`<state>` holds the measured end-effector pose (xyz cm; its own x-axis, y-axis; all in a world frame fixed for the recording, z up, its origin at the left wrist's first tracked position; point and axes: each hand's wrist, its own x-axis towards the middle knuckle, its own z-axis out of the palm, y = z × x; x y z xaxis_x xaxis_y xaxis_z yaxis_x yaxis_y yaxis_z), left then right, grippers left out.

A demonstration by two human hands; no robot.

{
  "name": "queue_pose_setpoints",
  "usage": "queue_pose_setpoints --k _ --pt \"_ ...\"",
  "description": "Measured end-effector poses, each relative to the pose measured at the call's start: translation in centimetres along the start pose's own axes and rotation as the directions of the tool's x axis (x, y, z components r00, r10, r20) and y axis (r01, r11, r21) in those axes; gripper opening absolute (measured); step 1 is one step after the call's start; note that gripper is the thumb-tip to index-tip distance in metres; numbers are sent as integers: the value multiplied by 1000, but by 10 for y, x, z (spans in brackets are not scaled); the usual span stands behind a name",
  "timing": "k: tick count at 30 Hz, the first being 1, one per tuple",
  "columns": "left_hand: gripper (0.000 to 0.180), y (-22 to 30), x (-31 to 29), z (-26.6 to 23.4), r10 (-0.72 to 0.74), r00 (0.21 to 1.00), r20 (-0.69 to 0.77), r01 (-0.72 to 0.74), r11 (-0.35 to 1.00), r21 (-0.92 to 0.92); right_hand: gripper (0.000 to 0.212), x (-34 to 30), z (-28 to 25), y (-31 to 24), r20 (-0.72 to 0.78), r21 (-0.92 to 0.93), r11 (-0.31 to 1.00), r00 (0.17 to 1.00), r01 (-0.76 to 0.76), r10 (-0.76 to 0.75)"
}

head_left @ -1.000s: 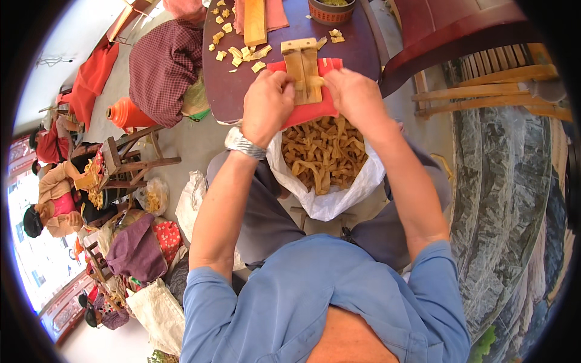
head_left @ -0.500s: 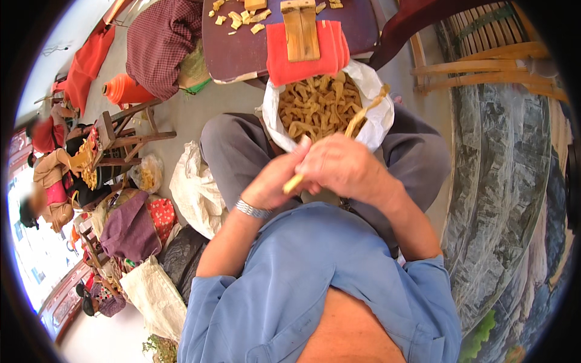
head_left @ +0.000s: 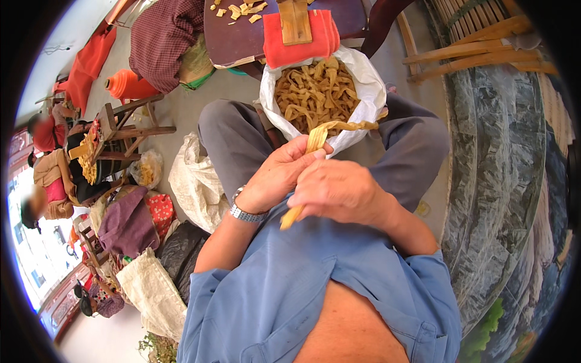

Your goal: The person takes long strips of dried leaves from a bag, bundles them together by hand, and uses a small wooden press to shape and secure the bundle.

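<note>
A long, wrinkled yellow-brown strip (head_left: 319, 137), which looks like a dried or pickled vegetable, runs through both my hands. My left hand (head_left: 275, 172), with a metal watch on its wrist, pinches it near the middle with the thumb on top. My right hand (head_left: 342, 192) is closed round its lower part, and a yellow end pokes out below the fingers. The strip's thin far end droops to the right beside a white sack (head_left: 372, 91). Many similar brown strips (head_left: 315, 97) fill that sack, which stands between my knees.
Beyond the sack a dark red chair seat (head_left: 236, 36) carries a folded red cloth (head_left: 275, 42), a wooden block (head_left: 295, 24) and yellow scraps (head_left: 245, 9). A pale woven sack (head_left: 196, 181) lies left of my knee. Wooden stools and other people are further left.
Both hands have come down toward my body with the strip. Its far part, which pointed up over the sack, now bends and droops right. The right hand has moved lower than the left.
</note>
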<state>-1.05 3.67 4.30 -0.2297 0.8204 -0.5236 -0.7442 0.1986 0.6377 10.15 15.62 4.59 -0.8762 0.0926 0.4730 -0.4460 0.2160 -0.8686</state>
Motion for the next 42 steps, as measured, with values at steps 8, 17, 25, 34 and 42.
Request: queue_pose_setpoints --k 8,17,25,34,42 --pt "10 19 -14 -20 66 994 87 -109 519 848 12 -2 1 19 -325 -113 928 896 -354 303" --pt "24 26 -8 -27 486 848 213 -350 210 913 30 -12 -11 49 114 461 481 587 -746 802" --pt "21 19 1 -41 169 981 101 -177 536 825 21 -21 -13 49 261 441 442 582 -781 770" --pt "20 7 9 -35 273 953 -132 -178 857 483 23 -8 -23 44 37 476 616 714 -628 699" --pt "20 0 -2 -18 415 909 -38 -263 642 720 31 -9 -19 46 53 444 549 633 -708 773"
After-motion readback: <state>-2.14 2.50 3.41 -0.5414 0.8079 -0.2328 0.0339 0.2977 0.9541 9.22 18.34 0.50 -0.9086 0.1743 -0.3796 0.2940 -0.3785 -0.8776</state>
